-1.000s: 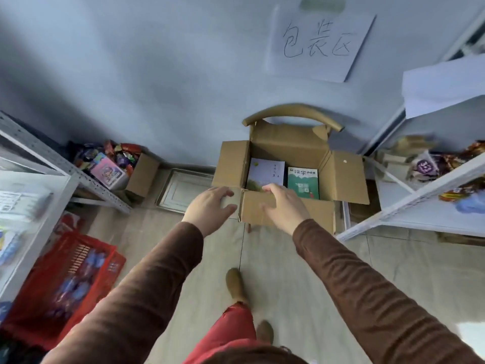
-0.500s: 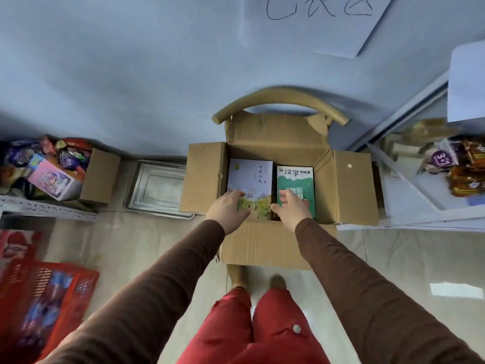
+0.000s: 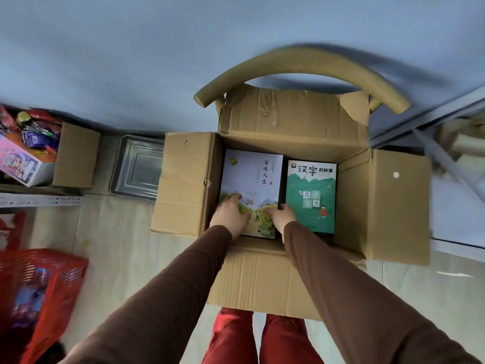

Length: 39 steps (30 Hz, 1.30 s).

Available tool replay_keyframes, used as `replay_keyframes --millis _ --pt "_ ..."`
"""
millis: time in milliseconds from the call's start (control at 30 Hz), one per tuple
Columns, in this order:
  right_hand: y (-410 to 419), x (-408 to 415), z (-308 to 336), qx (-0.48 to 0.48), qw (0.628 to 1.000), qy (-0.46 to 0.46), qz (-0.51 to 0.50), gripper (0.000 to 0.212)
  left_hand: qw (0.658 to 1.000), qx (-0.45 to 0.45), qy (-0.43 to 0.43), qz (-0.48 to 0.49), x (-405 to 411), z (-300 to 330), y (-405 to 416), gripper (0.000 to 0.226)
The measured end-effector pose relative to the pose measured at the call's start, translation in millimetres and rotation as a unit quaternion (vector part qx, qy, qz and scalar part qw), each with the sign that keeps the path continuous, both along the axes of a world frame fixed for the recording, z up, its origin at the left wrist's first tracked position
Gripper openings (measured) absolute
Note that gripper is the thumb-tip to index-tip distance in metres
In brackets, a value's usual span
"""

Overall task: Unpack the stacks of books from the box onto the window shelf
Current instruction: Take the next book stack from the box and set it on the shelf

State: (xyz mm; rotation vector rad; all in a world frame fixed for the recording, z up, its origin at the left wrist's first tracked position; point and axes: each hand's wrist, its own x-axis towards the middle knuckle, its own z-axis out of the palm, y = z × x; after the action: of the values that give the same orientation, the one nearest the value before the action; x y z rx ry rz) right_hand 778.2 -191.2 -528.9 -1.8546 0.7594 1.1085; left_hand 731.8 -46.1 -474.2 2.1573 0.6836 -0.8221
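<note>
Both hands rest spread on the near end of the white book (image 3: 252,179): left hand (image 3: 231,215) at its left edge, right hand (image 3: 280,216) at its right, the book's long axis pointing away inside the box (image 3: 380,200).

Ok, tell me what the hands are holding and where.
Both the left hand and right hand rest on the near end of the white book in the box; no closed grip is visible.

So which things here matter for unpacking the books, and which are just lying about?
For the job: open brown cardboard box; white-covered book stack; green-covered book stack; left hand; right hand.
Lying about: silver metal tray; red plastic basket; small snack-filled carton.
</note>
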Motion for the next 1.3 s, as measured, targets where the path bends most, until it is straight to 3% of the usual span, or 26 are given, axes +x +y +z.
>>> replay_keyframes --millis 300,433,567,800,967,1067,1200,1300 --pt "11 3 -34 0.016 0.996 0.060 -0.068 0.108 0.999 0.024 0.016 0.030 3 -28 -4 0.057" --pt "18 4 -38 0.027 0.993 0.085 -0.080 0.109 0.996 0.082 0.010 -0.011 0 -27 -6 0.066" --pt "16 3 -42 0.034 0.991 0.087 -0.096 0.098 0.998 0.054 0.044 0.009 1 -31 -9 0.089" --pt "10 0 -39 0.080 0.971 0.109 -0.195 0.112 0.998 0.024 0.047 0.042 0 -39 -5 0.094" --pt "3 3 -39 0.101 0.984 0.084 -0.120 0.117 0.996 0.003 0.026 0.081 -2 -41 -1 0.092" --pt "-5 6 -36 0.125 0.987 0.059 -0.080 0.107 0.991 -0.028 -0.002 0.131 -2 -38 1 0.093" --pt "-18 13 -27 0.131 0.987 0.073 -0.054 0.076 0.973 -0.084 -0.050 0.210 -6 -34 2 0.093" --pt "-29 17 -19 0.137 0.984 0.106 -0.041 0.069 0.949 -0.138 0.004 0.283 -10 -37 2 0.086"
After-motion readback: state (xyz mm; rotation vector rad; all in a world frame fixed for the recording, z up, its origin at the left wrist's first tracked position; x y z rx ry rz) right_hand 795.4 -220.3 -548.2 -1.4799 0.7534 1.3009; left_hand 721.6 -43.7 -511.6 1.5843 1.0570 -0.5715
